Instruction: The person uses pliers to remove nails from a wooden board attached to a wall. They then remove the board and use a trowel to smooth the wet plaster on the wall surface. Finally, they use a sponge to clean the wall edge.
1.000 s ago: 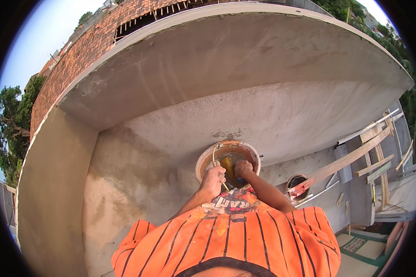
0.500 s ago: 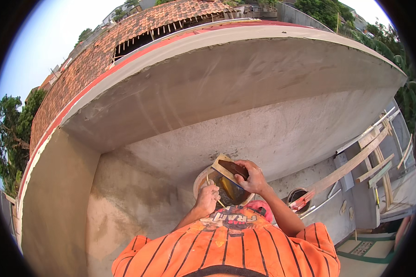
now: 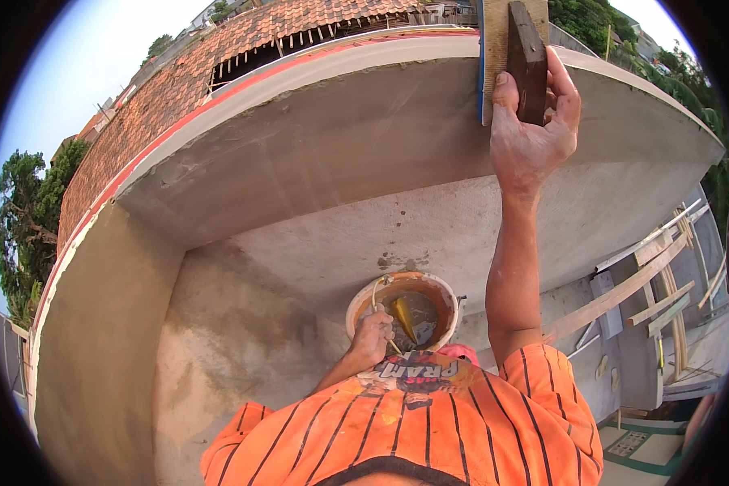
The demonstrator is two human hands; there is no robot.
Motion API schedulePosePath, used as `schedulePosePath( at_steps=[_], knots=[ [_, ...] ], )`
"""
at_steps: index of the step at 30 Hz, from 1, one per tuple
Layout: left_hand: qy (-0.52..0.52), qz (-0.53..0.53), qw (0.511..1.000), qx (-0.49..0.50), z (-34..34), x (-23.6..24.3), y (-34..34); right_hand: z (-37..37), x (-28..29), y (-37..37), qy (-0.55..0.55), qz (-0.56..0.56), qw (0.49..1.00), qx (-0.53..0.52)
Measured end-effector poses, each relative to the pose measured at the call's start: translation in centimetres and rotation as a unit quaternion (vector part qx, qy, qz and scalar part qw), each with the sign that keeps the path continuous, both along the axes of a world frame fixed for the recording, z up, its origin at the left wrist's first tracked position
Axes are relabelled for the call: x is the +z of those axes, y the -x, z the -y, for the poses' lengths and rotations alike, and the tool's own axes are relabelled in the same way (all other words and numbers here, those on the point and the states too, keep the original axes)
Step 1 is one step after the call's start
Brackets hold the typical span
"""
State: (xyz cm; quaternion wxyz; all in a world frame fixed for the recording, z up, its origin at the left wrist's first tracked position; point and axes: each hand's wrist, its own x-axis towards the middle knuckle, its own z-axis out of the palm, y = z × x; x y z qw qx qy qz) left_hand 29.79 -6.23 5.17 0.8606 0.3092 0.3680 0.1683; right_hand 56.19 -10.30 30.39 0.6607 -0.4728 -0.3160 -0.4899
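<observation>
My left hand [image 3: 373, 332] is closed round the pale yellow handle [image 3: 374, 293] of a bucket [image 3: 445, 298], held at my middle; it contains grey wet material and a yellow object [image 3: 402, 314]. My right hand [image 3: 535, 130] is raised with its fingers wrapped round the dark wooden handle [image 3: 528, 49] of a plastering float [image 3: 492, 32], whose pale board has a blue edge. The float is upright at the top edge of the grey plastered wall [image 3: 381, 113]; whether it touches the wall I cannot tell.
A plastered side wall [image 3: 97, 300] runs along the left. Wooden planks [image 3: 648, 275] and poles lie at the right beside a lower ledge. Beyond the parapet are a tiled roof [image 3: 146, 121] with exposed battens and trees [image 3: 24, 219]. The concrete floor [image 3: 227, 340] shows below.
My right hand came up out of the bucket with the float and has moved up and right to the wall's top. My left hand still holds the bucket handle.
</observation>
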Motion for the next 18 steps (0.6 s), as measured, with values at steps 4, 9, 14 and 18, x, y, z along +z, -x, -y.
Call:
schedulePosePath(
  at_steps=[4,9,14,18],
  knots=[
    [0.01,0.016,1.0,0.0,-0.4,-1.2,0.4,-2.4,-1.9,5.6,0.126,0.098,0.987,0.001],
    [0.008,0.022,1.0,-0.013,-0.3,-0.7,-0.1,-3.8,-6.8,8.6,0.268,0.219,0.934,0.087],
    [-0.004,0.012,1.0,-0.001,-0.4,-0.7,0.5,-2.0,-3.0,5.3,0.082,0.116,0.989,0.049],
    [-0.026,0.02,0.999,-0.03,-0.6,-1.7,0.7,-0.7,-0.5,3.3,0.011,-0.075,0.986,0.152]
  ],
)
